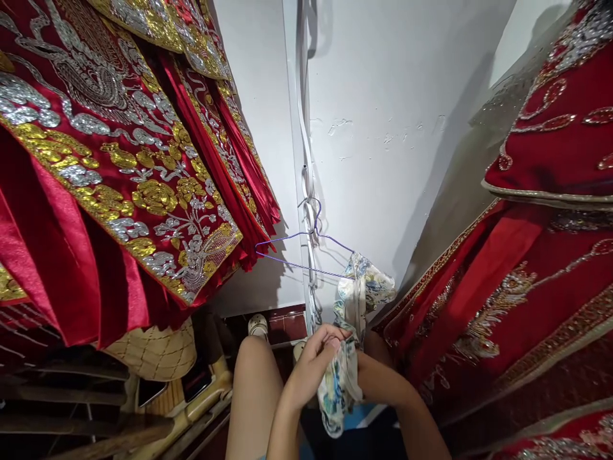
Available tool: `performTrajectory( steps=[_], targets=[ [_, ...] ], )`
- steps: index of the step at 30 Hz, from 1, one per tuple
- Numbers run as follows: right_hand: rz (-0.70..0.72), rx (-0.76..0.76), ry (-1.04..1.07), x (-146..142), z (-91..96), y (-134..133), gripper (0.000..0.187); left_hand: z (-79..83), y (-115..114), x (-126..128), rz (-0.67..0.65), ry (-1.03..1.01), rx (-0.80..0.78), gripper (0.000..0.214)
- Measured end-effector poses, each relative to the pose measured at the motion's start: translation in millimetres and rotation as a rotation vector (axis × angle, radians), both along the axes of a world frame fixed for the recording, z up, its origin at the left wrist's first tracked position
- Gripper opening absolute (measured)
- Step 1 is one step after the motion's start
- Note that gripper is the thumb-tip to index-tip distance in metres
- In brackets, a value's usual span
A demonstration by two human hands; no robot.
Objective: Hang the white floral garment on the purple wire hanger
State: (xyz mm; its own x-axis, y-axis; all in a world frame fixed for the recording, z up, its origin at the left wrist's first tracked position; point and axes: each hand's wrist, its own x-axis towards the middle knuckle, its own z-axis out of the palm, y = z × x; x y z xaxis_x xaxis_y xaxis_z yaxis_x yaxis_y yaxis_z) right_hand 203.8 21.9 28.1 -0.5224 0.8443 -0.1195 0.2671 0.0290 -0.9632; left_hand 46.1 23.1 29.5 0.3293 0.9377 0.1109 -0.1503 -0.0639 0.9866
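Observation:
A purple wire hanger (301, 252) hangs on the white wall ahead of me. A pale floral cloth (357, 300) is draped over its right end and trails down to my hands. My left hand (316, 358) is closed, its fingers pinching the cloth's lower part near the middle of the view. My right hand (360, 358) is mostly hidden behind the cloth; only its wrist and forearm show below, and it seems to hold the cloth from the other side.
Red satin garments with gold and silver embroidery (119, 166) hang close on the left, and more red embroidered garments (527, 275) on the right. A white wall (383, 128) fills the gap between them. My knee (253, 383), a woven hat (153, 351) and a wooden frame (191, 409) lie below.

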Motion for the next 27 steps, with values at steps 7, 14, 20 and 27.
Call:
performTrajectory(
  steps=[7, 14, 20, 27],
  targets=[
    [0.107, -0.17, 0.216, 11, 18.9, -11, 0.02, 17.0, 18, 16, -0.193, 0.207, 0.298, 0.026],
    [0.043, -0.273, 0.349, 33, 33.8, -2, 0.024, -27.9, 34, -25, -0.285, 0.878, 0.533, 0.014],
    [-0.038, -0.131, 0.203, 50, 49.8, 26, 0.03, -32.9, 43, -106, -0.081, 1.128, 0.26, 0.014],
    [-0.005, 0.37, 0.076, 34, 73.9, 70, 0.014, 0.5, 8, -122, 0.167, 0.534, 0.214, 0.038]
  ],
)
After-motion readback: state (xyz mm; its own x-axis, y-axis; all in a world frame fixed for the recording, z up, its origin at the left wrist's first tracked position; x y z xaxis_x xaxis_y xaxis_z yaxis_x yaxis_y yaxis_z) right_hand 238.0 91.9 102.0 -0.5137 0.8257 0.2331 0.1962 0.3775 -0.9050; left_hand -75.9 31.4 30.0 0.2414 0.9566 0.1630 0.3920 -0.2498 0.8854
